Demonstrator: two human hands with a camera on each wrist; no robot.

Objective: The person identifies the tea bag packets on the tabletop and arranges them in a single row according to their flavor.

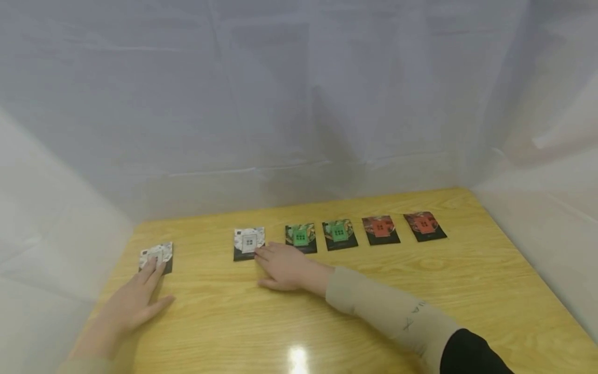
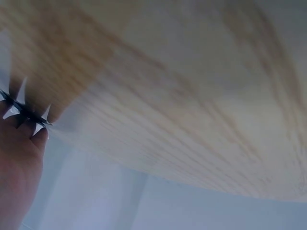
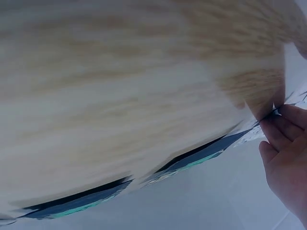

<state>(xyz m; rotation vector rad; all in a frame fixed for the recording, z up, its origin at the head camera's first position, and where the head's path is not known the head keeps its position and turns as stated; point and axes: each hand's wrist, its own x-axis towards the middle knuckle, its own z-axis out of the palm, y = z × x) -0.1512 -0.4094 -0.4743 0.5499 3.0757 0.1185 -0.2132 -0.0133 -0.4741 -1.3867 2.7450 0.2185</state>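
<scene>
My left hand (image 1: pixel 133 304) lies at the table's left side, straight fingertips on a white-and-black flat packet (image 1: pixel 165 252) and thumb spread out. Part of that packet is hidden under the fingers. In the left wrist view, the left hand (image 2: pixel 21 158) has its fingertips over the packet's dark edge. My right hand (image 1: pixel 286 267) reaches left across the table, its extended fingers touching the lower right corner of a second white-and-black packet (image 1: pixel 247 240). The right wrist view shows the right hand (image 3: pixel 290 160) at that packet's edge, fingers nearly straight.
Right of the second white packet, two green-and-black packets (image 1: pixel 301 236) (image 1: pixel 339 234) and two red-and-black packets (image 1: pixel 380 228) (image 1: pixel 424 225) lie in a row. They rest on a wood-grain table (image 1: pixel 224 317). White sheeting (image 1: pixel 233 104) hangs behind and at both sides.
</scene>
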